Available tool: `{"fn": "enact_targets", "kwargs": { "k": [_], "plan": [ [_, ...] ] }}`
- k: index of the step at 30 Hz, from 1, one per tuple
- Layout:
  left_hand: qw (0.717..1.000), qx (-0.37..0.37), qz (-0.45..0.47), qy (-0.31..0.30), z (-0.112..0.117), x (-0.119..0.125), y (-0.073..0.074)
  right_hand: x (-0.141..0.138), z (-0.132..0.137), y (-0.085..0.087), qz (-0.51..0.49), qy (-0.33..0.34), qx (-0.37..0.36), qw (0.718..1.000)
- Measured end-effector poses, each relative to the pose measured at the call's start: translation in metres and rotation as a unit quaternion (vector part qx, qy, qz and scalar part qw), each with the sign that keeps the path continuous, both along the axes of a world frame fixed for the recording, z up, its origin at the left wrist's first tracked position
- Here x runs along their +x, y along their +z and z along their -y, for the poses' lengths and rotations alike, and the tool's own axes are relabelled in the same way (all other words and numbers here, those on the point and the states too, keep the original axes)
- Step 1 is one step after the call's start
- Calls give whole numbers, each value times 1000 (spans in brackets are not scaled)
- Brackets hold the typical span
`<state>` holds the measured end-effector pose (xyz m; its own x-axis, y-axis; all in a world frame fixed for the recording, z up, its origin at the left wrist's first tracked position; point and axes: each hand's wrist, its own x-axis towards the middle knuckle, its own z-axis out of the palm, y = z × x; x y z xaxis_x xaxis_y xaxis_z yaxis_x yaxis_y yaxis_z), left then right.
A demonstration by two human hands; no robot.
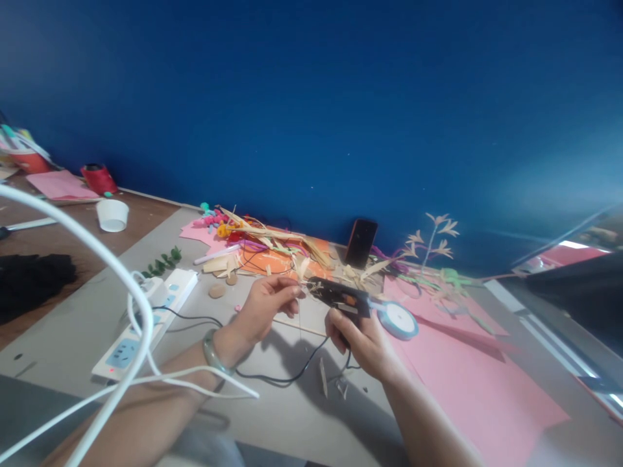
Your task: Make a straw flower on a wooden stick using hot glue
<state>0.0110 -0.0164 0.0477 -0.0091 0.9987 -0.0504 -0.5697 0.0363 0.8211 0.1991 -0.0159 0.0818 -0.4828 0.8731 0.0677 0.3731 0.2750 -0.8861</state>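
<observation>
My right hand (363, 340) grips a black glue gun (338, 296) by its handle, nozzle pointing left. A black cord (287, 376) runs from it across the table. My left hand (265, 305), with a green bangle on the wrist, pinches a small pale piece at the gun's nozzle; the piece is too small to name. A thin stick (300, 323) lies under the hands. Just right of the gun sits a roll of light blue ribbon (399, 320).
A white power strip (146, 324) lies at the left, with white cables crossing the foreground. Dried straw and coloured scraps (263, 243) are piled behind the hands. A phone (361, 242) leans on the blue wall. Pink paper (462, 376) covers the right. A white cup (112, 215) stands far left.
</observation>
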Motion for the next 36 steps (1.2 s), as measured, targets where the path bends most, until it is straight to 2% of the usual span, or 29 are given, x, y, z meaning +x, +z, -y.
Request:
{"fn": "enact_targets", "kwargs": {
  "k": [22,30,36],
  "plan": [
    [1000,-5,2,3,-1,0,-2,-1,2,5,24,1,14,1000],
    [1000,5,0,-5,-1,-1,-3,1,1,1,14,4,5,1000],
    [1000,0,2,-1,-1,-1,-2,-1,3,6,16,-2,4,1000]
  ]
}}
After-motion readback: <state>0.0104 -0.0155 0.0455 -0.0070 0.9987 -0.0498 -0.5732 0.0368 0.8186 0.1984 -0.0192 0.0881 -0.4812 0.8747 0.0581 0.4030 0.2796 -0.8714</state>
